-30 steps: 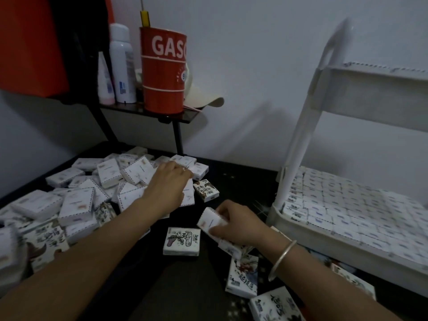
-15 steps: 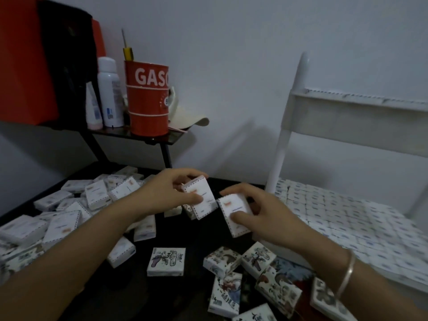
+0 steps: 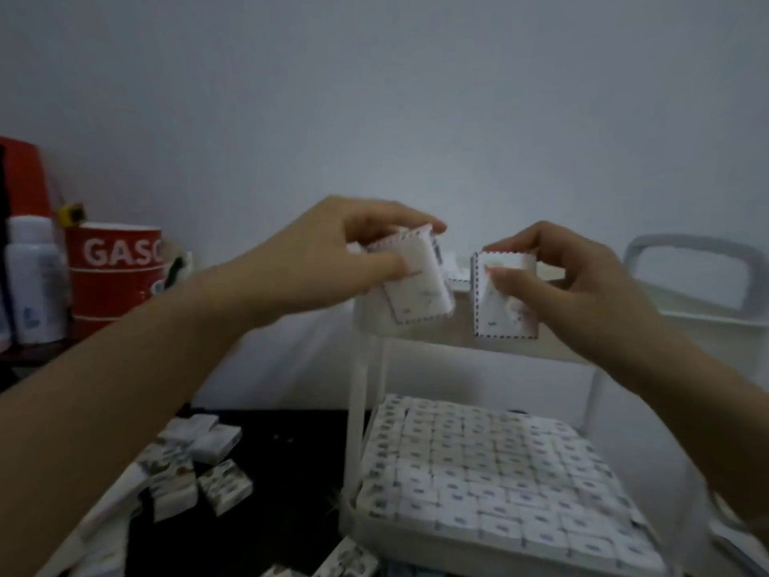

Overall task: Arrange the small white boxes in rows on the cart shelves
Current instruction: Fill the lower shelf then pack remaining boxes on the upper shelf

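Note:
My left hand (image 3: 333,260) pinches a small white box (image 3: 420,285) with a dotted border, held upright in front of the white cart's upper shelf (image 3: 424,322). My right hand (image 3: 570,285) pinches a second white box (image 3: 505,301) just to the right of the first, a small gap between them. Both are held at the level of the upper shelf's front edge. Below them the cart's lower shelf (image 3: 362,522) is packed with several neat rows of white boxes (image 3: 491,468). Loose boxes (image 3: 199,464) lie on the dark table at lower left.
A red cup marked GASO (image 3: 114,272) and a white bottle (image 3: 35,281) stand on a side shelf at the left. The cart's white handle (image 3: 690,251) rises at the right. A pale wall fills the background.
Both hands have lifted their boxes from above the table up to the cart's upper shelf, and the view has swung up and to the right.

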Available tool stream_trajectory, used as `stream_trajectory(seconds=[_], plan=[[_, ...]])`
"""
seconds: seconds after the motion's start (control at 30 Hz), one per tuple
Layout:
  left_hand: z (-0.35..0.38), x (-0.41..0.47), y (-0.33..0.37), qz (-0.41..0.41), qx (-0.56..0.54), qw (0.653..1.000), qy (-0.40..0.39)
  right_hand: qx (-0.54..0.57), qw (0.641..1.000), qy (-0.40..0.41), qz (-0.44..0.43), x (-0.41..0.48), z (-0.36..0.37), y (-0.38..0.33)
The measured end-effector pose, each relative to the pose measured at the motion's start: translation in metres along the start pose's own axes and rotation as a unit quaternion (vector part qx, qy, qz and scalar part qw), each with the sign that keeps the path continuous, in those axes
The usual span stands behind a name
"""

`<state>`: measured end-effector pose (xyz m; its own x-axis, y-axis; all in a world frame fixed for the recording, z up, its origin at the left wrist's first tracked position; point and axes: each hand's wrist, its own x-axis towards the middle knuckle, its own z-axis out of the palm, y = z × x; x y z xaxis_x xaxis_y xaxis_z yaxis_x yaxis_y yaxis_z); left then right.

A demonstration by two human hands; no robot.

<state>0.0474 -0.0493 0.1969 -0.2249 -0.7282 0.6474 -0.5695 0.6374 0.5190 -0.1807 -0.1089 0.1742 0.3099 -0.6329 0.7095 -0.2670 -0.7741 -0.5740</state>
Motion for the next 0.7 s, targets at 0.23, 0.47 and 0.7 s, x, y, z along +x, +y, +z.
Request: stream_trajectory(seconds=[0.23, 0.47, 0.7], plan=[[0.044, 0.110, -0.005, 0.038, 0.160, 0.983, 0.082, -0.042, 0.996, 0.077, 0.031, 0.020, -0.045, 0.026], [0.083, 0.163, -0.047, -0.016, 0.250, 0.967, -0.054, -0.008, 0.994, 0.093, 0.058, 0.025, -0.052, 0.045], [0.079, 0.157, -0.063, -0.080, 0.231, 0.956, -0.159, 0.021, 0.994, 0.086, 0.058, 0.039, -0.048, 0.050]])
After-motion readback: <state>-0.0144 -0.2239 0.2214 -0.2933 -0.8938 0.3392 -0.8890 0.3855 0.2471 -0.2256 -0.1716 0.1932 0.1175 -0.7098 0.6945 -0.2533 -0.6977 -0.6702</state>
